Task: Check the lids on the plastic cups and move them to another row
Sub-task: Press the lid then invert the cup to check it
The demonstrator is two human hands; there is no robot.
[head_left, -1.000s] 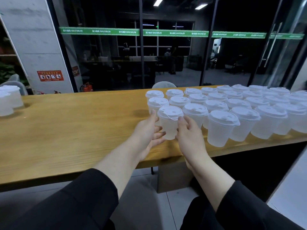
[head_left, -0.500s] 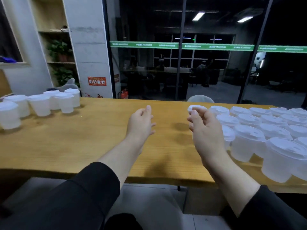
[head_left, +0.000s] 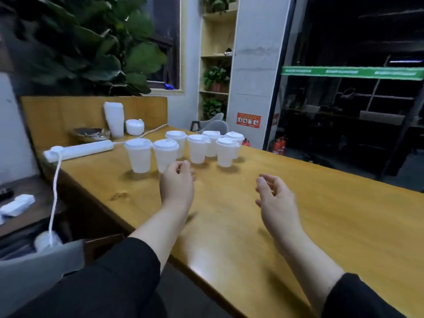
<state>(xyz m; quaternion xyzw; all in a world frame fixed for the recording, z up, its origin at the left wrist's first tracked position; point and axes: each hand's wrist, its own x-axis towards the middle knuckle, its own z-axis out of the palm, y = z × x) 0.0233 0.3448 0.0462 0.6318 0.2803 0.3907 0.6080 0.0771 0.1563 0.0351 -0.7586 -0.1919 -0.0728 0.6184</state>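
Note:
Several white plastic cups with lids (head_left: 197,148) stand in two short rows at the far left of the wooden table (head_left: 321,226). The nearest of them are one cup (head_left: 138,154) and another cup (head_left: 164,152) beside it. My left hand (head_left: 176,184) hovers just in front of that second cup, fingers loosely curled and holding nothing. My right hand (head_left: 275,198) hangs over bare table further right, also loosely curled and empty, well apart from the cups.
Behind the cups, a white power strip (head_left: 78,150) trails its cable over the table's left edge. A stack of unlidded cups (head_left: 114,119), a pile of lids (head_left: 134,126) and a dark bowl (head_left: 90,134) stand near the back panel. A grey chair (head_left: 34,271) is at lower left.
The view has swung left, from the large group of cups to this smaller group. The cup both hands held a second ago is in neither hand now.

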